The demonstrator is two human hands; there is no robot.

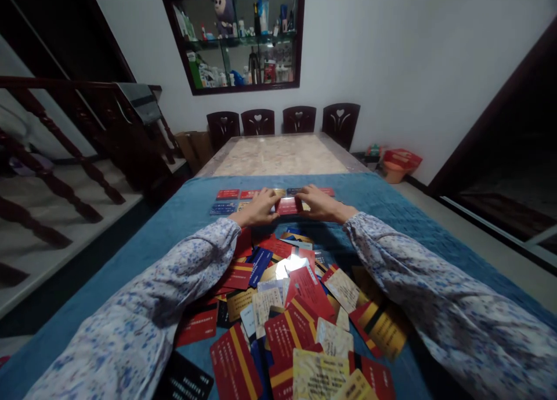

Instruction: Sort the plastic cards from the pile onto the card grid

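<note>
We look from one camera worn on the head, facing forward and down between our sleeves [183, 278] along the bench [281, 153], with the loose cards [310, 290] close below and the wall cabinet [246, 90] farther off beyond the chairs [299, 111]

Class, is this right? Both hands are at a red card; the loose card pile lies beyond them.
Not beyond: the head view shows the loose pile nearer the person than the left hand and right hand, at the red card.
</note>
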